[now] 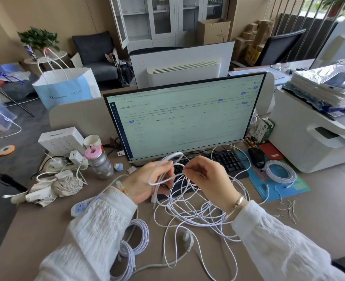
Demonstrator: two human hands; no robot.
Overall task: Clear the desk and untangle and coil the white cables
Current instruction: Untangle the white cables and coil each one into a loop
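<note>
Left hand: the left hand (147,182) has its fingers curled round a few loops of white cable (163,175), holding them above the desk (45,224), so the finished turns stay together.
Right hand: the right hand (210,179) pinches one strand between thumb and finger, close to the left hand, probably to lead the next turn onto the loops.
Loose cable: the tangle (198,211) lies on the desk under and between both hands, with strands crossing; it looks not yet sorted.
Finished coils: one coiled cable (280,172) rests on the blue mat (289,187) at the right, and more coils (135,236) lie near the left sleeve, apart from the tangle.
Other things: a keyboard (226,161) is partly under the strands, in front of the monitor (183,116); a bottle (100,163) stands at the left.
Progress: I judge the coiling is in the middle, the desk still crowded.
</note>
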